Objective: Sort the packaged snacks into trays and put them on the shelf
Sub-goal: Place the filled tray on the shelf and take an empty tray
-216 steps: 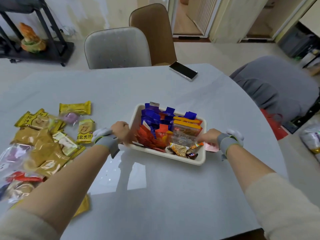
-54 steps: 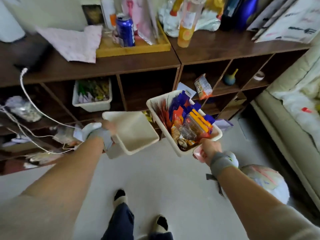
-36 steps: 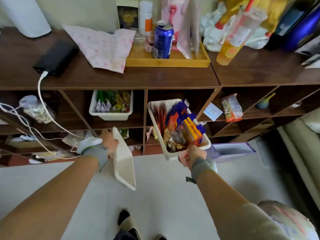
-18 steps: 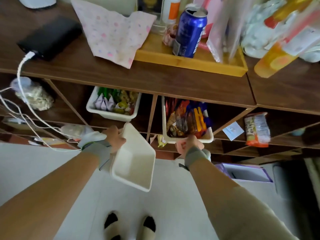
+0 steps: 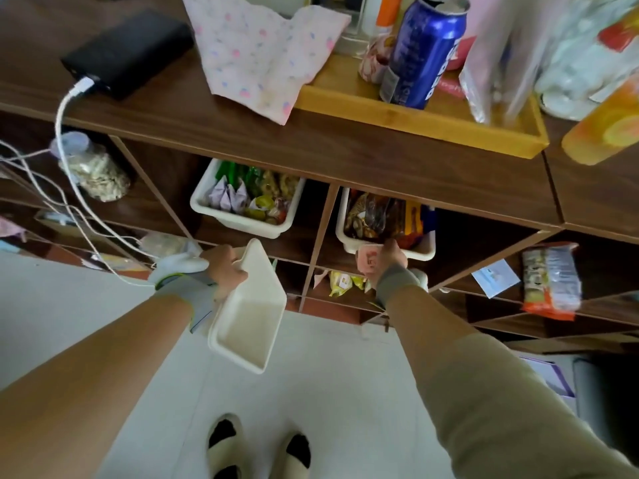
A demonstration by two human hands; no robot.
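Note:
A white tray (image 5: pixel 420 249) full of packaged snacks sits in the upper shelf compartment right of the divider, its back half hidden under the shelf top. My right hand (image 5: pixel 385 261) is at the tray's front rim and holds a small pink packet (image 5: pixel 367 260) against it. My left hand (image 5: pixel 226 269) grips the rim of an empty white tray (image 5: pixel 247 314), which hangs tilted above the floor in front of the shelf. Another white tray (image 5: pixel 242 221) with green and purple snack packs stands in the compartment to the left.
The dark wooden shelf (image 5: pixel 345 153) top carries a black power bank (image 5: pixel 128 53) with a white cable, a pink cloth, and a yellow wooden tray (image 5: pixel 432 122) with a blue can. A snack bag (image 5: pixel 549 281) lies in a right compartment. My feet stand on the pale floor.
My right hand has pushed the full snack tray deeper into the shelf compartment. The empty tray in my left hand has stayed beside it, tilted downward.

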